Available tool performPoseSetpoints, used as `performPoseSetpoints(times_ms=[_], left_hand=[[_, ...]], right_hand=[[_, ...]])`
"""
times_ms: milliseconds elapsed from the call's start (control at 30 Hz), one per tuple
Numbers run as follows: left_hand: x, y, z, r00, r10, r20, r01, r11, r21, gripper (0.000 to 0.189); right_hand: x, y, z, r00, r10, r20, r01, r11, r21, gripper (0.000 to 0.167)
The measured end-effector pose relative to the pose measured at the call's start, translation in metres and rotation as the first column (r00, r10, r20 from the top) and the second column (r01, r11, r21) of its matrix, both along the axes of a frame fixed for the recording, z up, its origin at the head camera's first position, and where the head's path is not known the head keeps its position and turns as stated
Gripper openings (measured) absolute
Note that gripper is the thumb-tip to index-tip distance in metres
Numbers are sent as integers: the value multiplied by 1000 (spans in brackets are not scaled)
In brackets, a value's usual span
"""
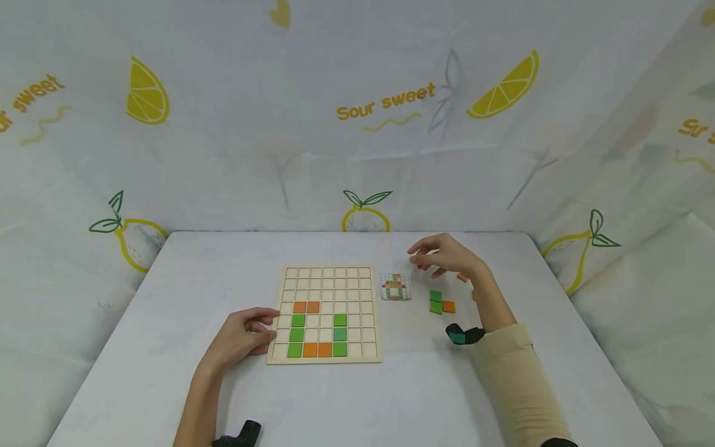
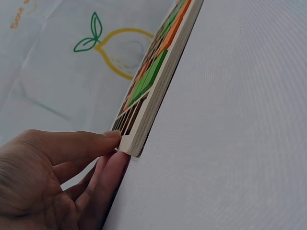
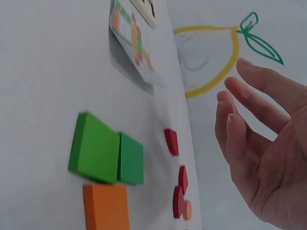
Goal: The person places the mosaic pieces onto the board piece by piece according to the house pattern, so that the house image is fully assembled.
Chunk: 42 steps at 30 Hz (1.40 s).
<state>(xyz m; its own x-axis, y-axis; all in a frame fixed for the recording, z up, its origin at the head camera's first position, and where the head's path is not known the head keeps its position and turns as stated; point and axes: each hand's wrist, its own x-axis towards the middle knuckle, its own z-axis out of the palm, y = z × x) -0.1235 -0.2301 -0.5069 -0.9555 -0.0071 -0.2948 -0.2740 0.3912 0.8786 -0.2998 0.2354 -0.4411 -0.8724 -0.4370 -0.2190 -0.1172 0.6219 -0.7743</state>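
- The board (image 1: 327,321) could slide or turn on the desk (image 1: 413,397) if the left hand (image 1: 242,335) tugged, since its fingers nip the near half of the board's left edge; a tilt could jog the green tiles (image 1: 296,335) and orange tiles (image 1: 310,350) out of line
- The left hand's grip is narrow, with the board's frame between its digits, one on top and another against the side
- The right hand (image 1: 441,254) hangs near the desk's far edge, right of the board, its fingers loosely bent and parted, with nothing showing between them
- The black wrist device (image 1: 475,336) hangs near the loose green pieces (image 1: 436,296) and the loose orange piece (image 1: 449,307); a low sweep could scatter them towards the desk's right edge
- Red pieces (image 3: 178,202) show in the right wrist view; the right forearm (image 1: 491,295) covers part of that side from the head camera, so one could be brushed unnoticed
- The picture card (image 1: 395,287) lies just beside the board's right edge and curls off the desk, so a passing finger could shift or flip it
- The board is a shallow tray of square cells: its near row holds green, orange, orange, green; the next two rows hold two green each, spaced apart; the row beyond holds two orange, side by side
- A tile dropped across a divider could sit crooked
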Motion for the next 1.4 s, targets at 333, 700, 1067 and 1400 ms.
performPoseSetpoints(times_ms=[333, 700, 1067, 1400], left_hand=[[0, 0, 2, 1000, 1, 3, -1, 1000, 1, 50], [1, 0, 1, 1000, -1, 3, 1, 1000, -4, 50], [0, 0, 0, 1000, -6, -1, 6, 1000, -13, 51], [1, 1, 3, 1000, -6, -1, 6, 1000, -11, 50]], right_hand=[[4, 67, -11, 990, -140, 28, 139, 989, 46, 44], [14, 108, -30, 974, -209, 86, 197, 972, 124, 47], [20, 119, -30, 966, -235, 103, 228, 971, 77, 50], [18, 118, -35, 967, -222, 125, 213, 974, 81, 49]])
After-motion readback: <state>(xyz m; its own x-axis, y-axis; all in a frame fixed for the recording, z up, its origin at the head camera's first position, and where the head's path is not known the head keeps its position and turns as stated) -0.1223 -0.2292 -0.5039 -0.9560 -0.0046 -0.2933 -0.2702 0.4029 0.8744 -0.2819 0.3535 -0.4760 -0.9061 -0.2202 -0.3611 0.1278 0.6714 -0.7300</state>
